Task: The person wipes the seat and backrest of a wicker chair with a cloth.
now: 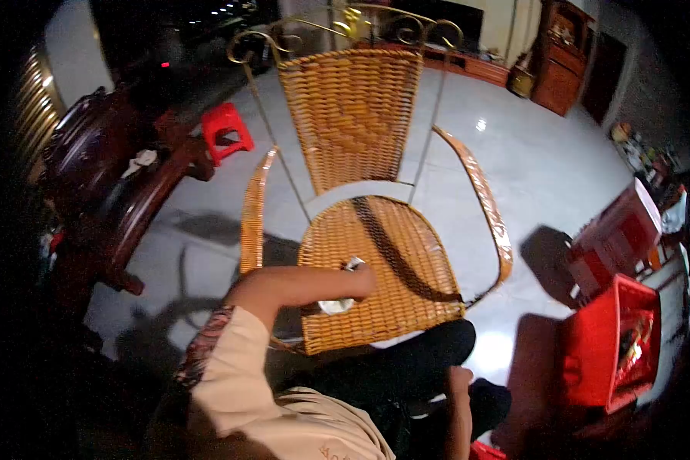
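Observation:
A woven wicker chair (pixel 360 230) with a curled metal frame faces me, and a dark strip of shadow crosses its seat. My left hand (pixel 364 283) is closed on a white cloth (pixel 336 305) and presses it against the left-middle part of the seat. Parts of the cloth show on both sides of the hand. By my knee, in front of the chair, is my right hand (pixel 459 377), small in view and touching or close to the dark trousers. Its fingers are too indistinct to read.
A red plastic stool (pixel 226 132) stands by a dark carved wooden bench (pixel 142 211) at the left. At the right are a red crate (pixel 590 345) and a reddish box (pixel 617 234). A wooden cabinet (pixel 563 54) stands at the back of the tiled floor.

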Available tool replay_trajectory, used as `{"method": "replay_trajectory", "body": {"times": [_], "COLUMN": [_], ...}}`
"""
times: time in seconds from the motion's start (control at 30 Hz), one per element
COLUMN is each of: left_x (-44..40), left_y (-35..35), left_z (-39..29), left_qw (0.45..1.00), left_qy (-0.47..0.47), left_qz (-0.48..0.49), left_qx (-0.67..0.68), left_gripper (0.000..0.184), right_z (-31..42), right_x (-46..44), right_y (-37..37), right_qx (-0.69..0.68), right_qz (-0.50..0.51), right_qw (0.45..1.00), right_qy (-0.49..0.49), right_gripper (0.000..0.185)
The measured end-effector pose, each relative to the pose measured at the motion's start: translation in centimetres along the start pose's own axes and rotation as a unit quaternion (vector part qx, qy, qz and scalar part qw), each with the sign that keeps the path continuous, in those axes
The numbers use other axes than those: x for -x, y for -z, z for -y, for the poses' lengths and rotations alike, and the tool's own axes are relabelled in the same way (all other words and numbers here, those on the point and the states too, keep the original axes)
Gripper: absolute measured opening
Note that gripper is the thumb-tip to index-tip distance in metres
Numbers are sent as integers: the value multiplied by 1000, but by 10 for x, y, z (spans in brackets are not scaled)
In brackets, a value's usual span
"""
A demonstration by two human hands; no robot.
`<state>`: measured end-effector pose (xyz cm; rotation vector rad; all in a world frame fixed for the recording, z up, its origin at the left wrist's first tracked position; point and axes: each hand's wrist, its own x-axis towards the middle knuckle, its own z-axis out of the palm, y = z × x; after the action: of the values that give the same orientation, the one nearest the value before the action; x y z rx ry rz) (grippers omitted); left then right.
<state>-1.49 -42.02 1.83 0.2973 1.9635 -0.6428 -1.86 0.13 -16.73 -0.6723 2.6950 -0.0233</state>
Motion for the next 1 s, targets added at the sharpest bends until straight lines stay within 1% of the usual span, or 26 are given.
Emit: {"method": "replay_trajectory", "body": {"times": [0.07, 0.13, 0.17, 0.2, 0.23, 0.3, 0.33, 0.37, 0.43, 0.47, 0.5, 0.57, 0.6, 0.63, 0.67, 0.7, 0.73, 0.77, 0.8, 0.83, 0.87, 0.9, 0.93, 0.97, 1.0], "left_x": [-4, -6, -7, -4, -11, -35, -58, -65, -75, -77, -81, -86, -88, -86, -85, -83, -100, -98, -94, -92, -94, -96, -98, -99, -100], "left_y": [28, 61, 74, 82, 88, 91, 84, 88, 98, 105, 105, 94, 87, 82, 77, 72, 65, 64, 63, 61, 59, 59, 59, 58, 58], "left_z": [-7, -15, -17, -20, -25, -40, -45, -49, -60, -62, -64, -66, -65, -64, -63, -62, -65, -65, -65, -65, -63, -62, -63, -63, -62], "left_qw": [999, 993, 989, 981, 980, 926, 874, 872, 885, 906, 906, 883, 867, 867, 830, 788, 731, 730, 713, 697, 697, 672, 647, 648, 633], "left_qy": [-20, -35, -42, -64, -72, -49, -57, -64, -15, -9, -17, 3, 2, -1, -8, -15, -6, -7, -9, -10, -10, -11, -16, -21, -17], "left_qz": [-43, -109, -138, -170, -171, -335, -454, -455, -425, -370, -370, -415, -460, -460, -520, -578, -646, -647, -661, -674, -673, -700, -725, -723, -739], "left_qx": [-14, -9, 12, 71, 68, 168, 165, 167, 189, 204, 205, 221, 192, 194, 203, 211, 218, 220, 233, 245, 247, 241, 235, 236, 231], "left_gripper": [32, 34, 34, 31, 31, 29, 26, 26, 25, 24, 24, 27, 28, 28, 26, 24, 20, 20, 18, 18, 18, 15, 13, 13, 11], "right_z": [-2, -2, -1, 0, 1, 3, 4, 4, 4, 4, 4, 4, 6, 8, 9, 15, 24, 35, 53, 70, 85, 100, 115, 131, 150], "right_x": [4, 5, 5, 5, 5, 5, 6, 7, 10, 10, 10, 14, 14, 15, 21, 29, 37, 45, 51, 61, 72, 85, 98, 112, 129], "right_y": [-3, -1, 0, 1, 2, 1, 2, 3, 4, 5, 8, 12, 19, 26, 35, 54, 80, 106, 130, 156, 182, 209, 236, 262, 289], "right_qx": [-1, -7, -11, -15, -20, -27, -31, -36, -44, -42, -44, -28, -12, 4, 30, 32, -38, -108, -150, -149, -339, -514, -548, -579, -650], "right_qz": [-3, -5, -6, -6, -5, -5, -4, -4, -4, -5, -8, -20, -38, -56, -120, -118, -188, -256, -292, -291, -313, -323, -341, -359, -350], "right_qw": [1000, 1000, 1000, 1000, 1000, 999, 999, 999, 999, 999, 998, 998, 997, 995, 990, 990, 980, 959, 940, 941, 883, 791, 763, 731, 671], "right_qy": [-5, -11, -12, -14, -16, -18, -19, -20, -25, -29, -36, -58, -72, -85, -62, -64, -59, -52, -92, -91, -82, -74, -11, 51, 64], "right_gripper": [16, 16, 16, 16, 16, 16, 16, 16, 16, 16, 16, 16, 16, 16, 15, 15, 15, 16, 12, 12, 13, 16, 18, 21, 24]}}
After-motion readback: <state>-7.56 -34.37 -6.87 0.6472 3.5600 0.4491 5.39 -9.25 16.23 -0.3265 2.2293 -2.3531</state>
